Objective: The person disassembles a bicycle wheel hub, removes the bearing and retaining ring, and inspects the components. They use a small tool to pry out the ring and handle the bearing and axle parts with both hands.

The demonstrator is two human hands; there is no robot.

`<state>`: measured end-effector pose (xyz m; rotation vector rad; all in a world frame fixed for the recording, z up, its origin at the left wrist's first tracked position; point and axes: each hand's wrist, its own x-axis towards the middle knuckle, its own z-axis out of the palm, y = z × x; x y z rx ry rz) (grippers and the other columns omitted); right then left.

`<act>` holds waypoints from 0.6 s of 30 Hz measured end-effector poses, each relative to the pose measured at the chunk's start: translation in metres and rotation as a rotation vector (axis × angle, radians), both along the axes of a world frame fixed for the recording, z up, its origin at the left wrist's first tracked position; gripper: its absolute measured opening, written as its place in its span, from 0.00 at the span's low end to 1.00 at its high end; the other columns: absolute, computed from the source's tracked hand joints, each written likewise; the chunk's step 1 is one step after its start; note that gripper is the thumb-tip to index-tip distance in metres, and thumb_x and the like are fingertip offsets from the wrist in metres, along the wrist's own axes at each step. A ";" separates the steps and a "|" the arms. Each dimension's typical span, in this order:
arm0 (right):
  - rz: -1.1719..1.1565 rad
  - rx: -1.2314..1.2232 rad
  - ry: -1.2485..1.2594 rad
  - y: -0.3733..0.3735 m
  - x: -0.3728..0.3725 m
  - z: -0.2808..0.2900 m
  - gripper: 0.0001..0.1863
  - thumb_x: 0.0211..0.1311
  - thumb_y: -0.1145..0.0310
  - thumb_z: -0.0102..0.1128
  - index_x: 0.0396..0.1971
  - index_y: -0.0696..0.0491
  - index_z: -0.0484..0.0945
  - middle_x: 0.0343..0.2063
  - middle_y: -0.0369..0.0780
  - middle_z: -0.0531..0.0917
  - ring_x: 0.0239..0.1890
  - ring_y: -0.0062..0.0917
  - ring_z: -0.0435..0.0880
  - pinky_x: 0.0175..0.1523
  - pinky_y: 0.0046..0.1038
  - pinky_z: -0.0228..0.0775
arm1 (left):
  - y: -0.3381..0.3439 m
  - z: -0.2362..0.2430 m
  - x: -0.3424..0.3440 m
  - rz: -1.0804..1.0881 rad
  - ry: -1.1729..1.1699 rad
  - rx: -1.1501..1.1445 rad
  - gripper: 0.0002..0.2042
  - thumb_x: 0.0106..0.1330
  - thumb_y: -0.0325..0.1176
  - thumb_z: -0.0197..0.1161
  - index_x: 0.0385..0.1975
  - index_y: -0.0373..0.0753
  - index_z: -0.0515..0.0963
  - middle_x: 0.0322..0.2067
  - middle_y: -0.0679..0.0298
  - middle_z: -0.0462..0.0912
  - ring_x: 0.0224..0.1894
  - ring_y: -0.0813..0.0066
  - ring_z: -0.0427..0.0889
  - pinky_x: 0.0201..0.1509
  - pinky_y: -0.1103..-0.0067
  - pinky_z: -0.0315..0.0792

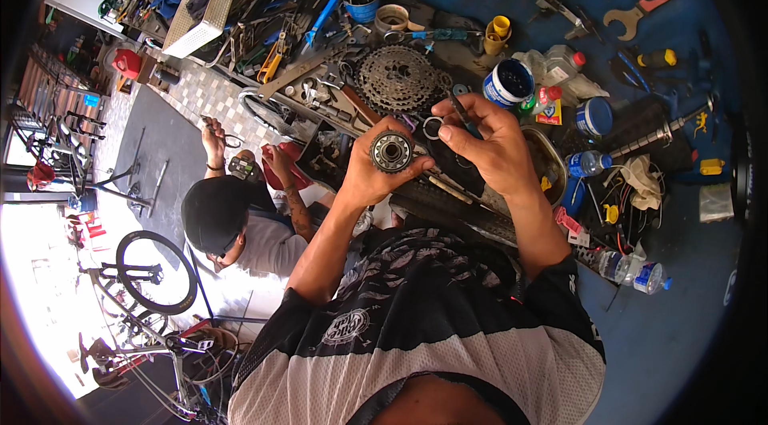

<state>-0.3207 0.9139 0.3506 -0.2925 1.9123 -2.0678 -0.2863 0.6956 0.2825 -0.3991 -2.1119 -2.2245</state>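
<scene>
My left hand [370,177] is closed around a round metal bicycle freehub [392,151], its toothed, open end turned up and a small bore showing at its centre. To the right, my right hand [500,149] pinches a thin metal ring [433,128] near the fingertips. A slim dark tool [463,116] also sits between the fingers of that hand; its lower part is hidden. Ring and freehub are a short way apart. Just beyond both hands, a large bicycle cassette [396,77] lies flat on the cluttered workbench.
Behind the cassette stand a blue cup of small parts [362,0] and a white-and-blue tub [509,83]. A metal tray [546,161] and a water bottle [589,163] are at the right. On the left, a person in a dark cap [214,217] works close by, near a bicycle wheel [157,273].
</scene>
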 end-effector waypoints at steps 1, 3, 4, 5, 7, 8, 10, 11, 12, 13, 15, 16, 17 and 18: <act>-0.012 -0.011 0.000 0.000 0.000 -0.001 0.14 0.69 0.73 0.73 0.52 0.56 0.84 0.44 0.32 0.84 0.49 0.14 0.80 0.59 0.22 0.72 | 0.000 0.000 0.000 0.001 -0.004 0.004 0.18 0.59 0.28 0.86 0.39 0.40 0.79 0.32 0.74 0.82 0.35 0.87 0.77 0.39 0.82 0.73; -0.003 -0.016 0.010 0.000 0.000 -0.002 0.14 0.70 0.74 0.72 0.52 0.56 0.84 0.43 0.32 0.84 0.49 0.14 0.79 0.57 0.21 0.72 | 0.000 0.000 0.001 0.006 -0.020 0.016 0.18 0.59 0.28 0.86 0.39 0.40 0.79 0.32 0.74 0.81 0.35 0.87 0.77 0.39 0.82 0.73; 0.003 -0.018 0.016 0.000 -0.001 -0.002 0.14 0.70 0.74 0.72 0.52 0.56 0.83 0.43 0.31 0.83 0.49 0.14 0.79 0.57 0.21 0.72 | 0.001 -0.001 0.001 0.010 -0.032 0.023 0.17 0.60 0.28 0.86 0.39 0.40 0.79 0.33 0.74 0.81 0.35 0.87 0.77 0.39 0.82 0.73; 0.010 -0.018 0.019 0.000 -0.001 -0.002 0.13 0.70 0.74 0.72 0.52 0.56 0.83 0.44 0.31 0.83 0.49 0.14 0.79 0.57 0.21 0.72 | 0.001 -0.001 0.002 0.014 -0.045 0.030 0.17 0.60 0.29 0.86 0.40 0.40 0.79 0.33 0.74 0.81 0.35 0.87 0.77 0.39 0.82 0.73; 0.021 -0.018 0.024 0.001 -0.001 -0.002 0.13 0.71 0.74 0.71 0.52 0.56 0.83 0.44 0.31 0.84 0.50 0.14 0.79 0.57 0.21 0.72 | 0.001 0.000 0.002 0.020 -0.071 0.041 0.17 0.61 0.29 0.85 0.40 0.39 0.79 0.33 0.74 0.81 0.35 0.87 0.77 0.39 0.82 0.72; 0.012 -0.037 0.029 0.000 -0.001 -0.003 0.13 0.71 0.74 0.71 0.52 0.56 0.83 0.45 0.31 0.84 0.50 0.14 0.80 0.57 0.21 0.72 | 0.002 0.001 0.002 0.022 -0.084 0.046 0.17 0.61 0.29 0.85 0.40 0.39 0.79 0.33 0.74 0.81 0.34 0.87 0.77 0.38 0.81 0.72; -0.003 -0.076 0.037 -0.002 0.000 -0.003 0.13 0.71 0.74 0.71 0.52 0.56 0.83 0.45 0.32 0.84 0.50 0.14 0.80 0.58 0.21 0.72 | 0.003 0.003 0.002 0.039 -0.088 0.026 0.16 0.62 0.30 0.85 0.39 0.39 0.79 0.32 0.74 0.81 0.34 0.87 0.77 0.38 0.81 0.72; -0.007 -0.080 0.040 -0.002 0.000 -0.003 0.13 0.71 0.73 0.71 0.52 0.56 0.83 0.46 0.32 0.85 0.50 0.14 0.80 0.58 0.21 0.73 | 0.003 0.005 0.002 0.047 -0.091 0.016 0.16 0.62 0.30 0.84 0.38 0.39 0.79 0.31 0.75 0.81 0.34 0.87 0.76 0.38 0.81 0.71; -0.014 -0.085 0.043 -0.002 0.000 -0.003 0.13 0.72 0.73 0.71 0.52 0.56 0.83 0.47 0.32 0.85 0.51 0.14 0.81 0.58 0.21 0.73 | 0.004 0.009 0.002 0.054 -0.142 0.000 0.15 0.63 0.31 0.84 0.37 0.38 0.80 0.30 0.75 0.81 0.32 0.87 0.76 0.36 0.81 0.71; -0.020 -0.090 0.046 -0.002 0.000 -0.003 0.12 0.72 0.73 0.71 0.52 0.56 0.83 0.47 0.32 0.85 0.51 0.14 0.81 0.58 0.21 0.73 | 0.004 0.016 0.002 0.061 -0.194 -0.017 0.14 0.64 0.32 0.83 0.36 0.38 0.80 0.28 0.75 0.81 0.31 0.87 0.76 0.35 0.81 0.70; -0.026 -0.103 0.026 -0.002 -0.001 -0.004 0.12 0.72 0.72 0.71 0.52 0.56 0.84 0.47 0.32 0.86 0.50 0.15 0.81 0.58 0.21 0.73 | 0.004 0.030 0.003 0.061 -0.293 -0.038 0.13 0.66 0.34 0.81 0.34 0.38 0.81 0.25 0.76 0.80 0.28 0.87 0.75 0.32 0.81 0.69; -0.030 -0.109 0.016 -0.001 -0.001 -0.005 0.13 0.72 0.71 0.72 0.52 0.56 0.84 0.47 0.33 0.86 0.50 0.15 0.82 0.58 0.21 0.73 | 0.004 0.037 0.003 0.054 -0.341 -0.042 0.12 0.68 0.35 0.80 0.33 0.37 0.81 0.23 0.76 0.79 0.27 0.87 0.74 0.30 0.81 0.68; -0.032 -0.107 0.007 -0.001 -0.001 -0.005 0.13 0.73 0.71 0.71 0.52 0.56 0.84 0.47 0.32 0.86 0.50 0.15 0.82 0.58 0.21 0.73 | 0.003 0.041 0.003 0.047 -0.388 -0.047 0.12 0.69 0.36 0.79 0.32 0.37 0.82 0.22 0.76 0.78 0.25 0.87 0.74 0.29 0.81 0.67; -0.035 -0.105 -0.003 -0.002 -0.001 -0.004 0.13 0.73 0.70 0.71 0.53 0.56 0.85 0.46 0.32 0.86 0.49 0.15 0.82 0.57 0.21 0.73 | 0.004 0.042 0.003 0.050 -0.390 -0.034 0.12 0.69 0.36 0.78 0.32 0.37 0.82 0.21 0.76 0.78 0.23 0.87 0.74 0.27 0.81 0.66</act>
